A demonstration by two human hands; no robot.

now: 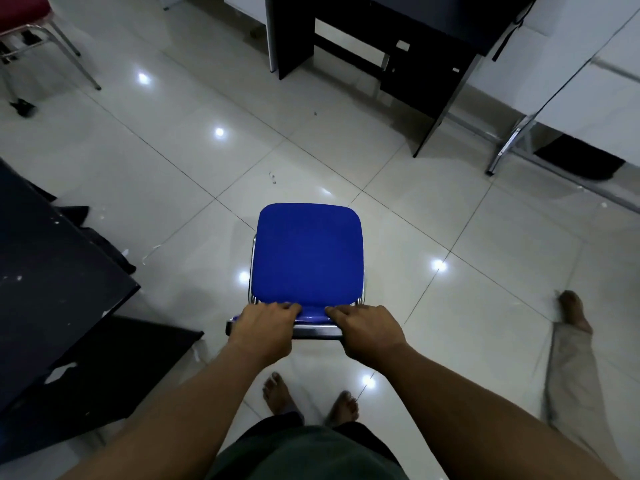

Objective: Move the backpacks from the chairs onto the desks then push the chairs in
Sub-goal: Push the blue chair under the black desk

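Blue padded chair with chrome frame (307,252), seat bare (no backpack), standing on the pale tiles well short of the dark desk (388,60) straight ahead, backrest top clasped by left hand (265,327) and right hand (369,329).

count as you see it from the head view: two chairs, one blue chair (308,252) under your grip, one red chair (24,8) cut off at the top left corner. two dark desks, one desk ahead (381,39), one desk at your left (52,271). two hands, your left hand (265,327) and right hand (367,329), both on the blue backrest. three bare feet: your two (277,393) (343,407), plus one other person's foot (573,311) at right.
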